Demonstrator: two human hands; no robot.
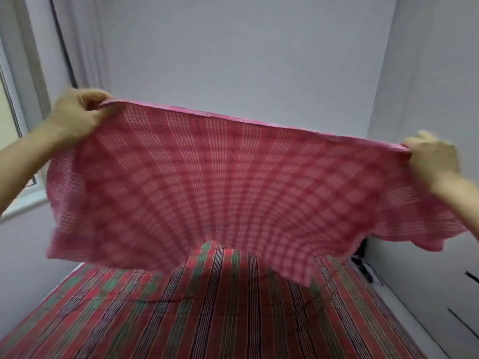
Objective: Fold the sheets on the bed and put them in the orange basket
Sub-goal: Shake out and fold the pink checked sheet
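Observation:
A pink checked sheet [233,182] hangs spread out in the air above the bed. My left hand [77,112] pinches its upper left corner, raised high. At the upper right corner my right hand [431,156] grips the sheet's edge, a little lower than the left. The sheet's top edge runs taut between both hands and its lower edge billows free above the bed. The orange basket is not in view.
The bed [207,320] below is covered with a red, green and white striped sheet. Grey walls stand behind and to the right. A window [10,120] is at the left. Dark cables [363,268] lie at the bed's far right corner.

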